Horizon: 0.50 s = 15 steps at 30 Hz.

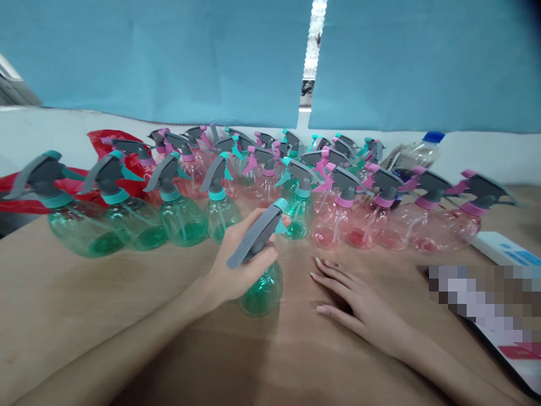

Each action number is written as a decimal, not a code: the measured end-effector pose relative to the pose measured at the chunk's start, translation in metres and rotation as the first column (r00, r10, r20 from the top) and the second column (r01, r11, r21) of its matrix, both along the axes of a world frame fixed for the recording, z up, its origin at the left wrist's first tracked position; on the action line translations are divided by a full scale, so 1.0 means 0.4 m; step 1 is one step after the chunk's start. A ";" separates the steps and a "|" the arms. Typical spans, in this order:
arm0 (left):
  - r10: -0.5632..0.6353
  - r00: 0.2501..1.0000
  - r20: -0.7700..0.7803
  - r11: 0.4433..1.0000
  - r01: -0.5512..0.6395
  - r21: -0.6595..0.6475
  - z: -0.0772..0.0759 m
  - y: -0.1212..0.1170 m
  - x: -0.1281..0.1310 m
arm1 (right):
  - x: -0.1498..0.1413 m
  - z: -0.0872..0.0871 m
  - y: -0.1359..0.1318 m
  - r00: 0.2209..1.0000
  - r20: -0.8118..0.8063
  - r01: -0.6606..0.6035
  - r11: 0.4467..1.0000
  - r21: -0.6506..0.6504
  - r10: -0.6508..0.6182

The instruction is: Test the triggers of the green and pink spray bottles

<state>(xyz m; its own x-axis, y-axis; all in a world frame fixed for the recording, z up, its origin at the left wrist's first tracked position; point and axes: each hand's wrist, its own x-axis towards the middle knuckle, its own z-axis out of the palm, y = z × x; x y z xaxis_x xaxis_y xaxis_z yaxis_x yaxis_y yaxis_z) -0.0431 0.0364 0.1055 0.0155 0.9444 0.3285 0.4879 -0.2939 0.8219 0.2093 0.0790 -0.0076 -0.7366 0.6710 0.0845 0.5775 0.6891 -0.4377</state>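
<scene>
My left hand [243, 254] is wrapped round the neck of a green spray bottle [261, 290] with a grey and turquoise trigger head, whose nozzle points away from me. Whether its base touches the table cannot be made out. To the right, my right hand [359, 296] lies on the tabletop [296, 349] with its fingers stretched out and nothing in them. Just beyond both hands stands a front row of spray bottles: green ones [183, 223] on the left and centre, pink ones [327, 225] on the right.
More spray bottles [266, 183] crowd behind the front row. A red plastic bag [118, 141] lies at the back left. On the right are a clear bottle with a blue cap [422, 149], a white box [502, 248] and a partly blurred flat object [519, 361]. A blue curtain [190, 62] hangs behind.
</scene>
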 end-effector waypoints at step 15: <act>-0.036 0.999 0.006 0.998 0.035 0.045 -0.014 0.005 -0.006 | -0.002 0.002 -0.001 1.000 -0.010 -0.002 1.000 0.006 0.002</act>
<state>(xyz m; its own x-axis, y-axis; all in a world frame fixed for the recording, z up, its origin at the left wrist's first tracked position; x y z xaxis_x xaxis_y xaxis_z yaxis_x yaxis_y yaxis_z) -0.0455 0.0385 0.1000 0.0464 0.9276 0.3708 0.4707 -0.3477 0.8109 0.2084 0.0785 -0.0066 -0.7368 0.6693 0.0958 0.5720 0.6926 -0.4395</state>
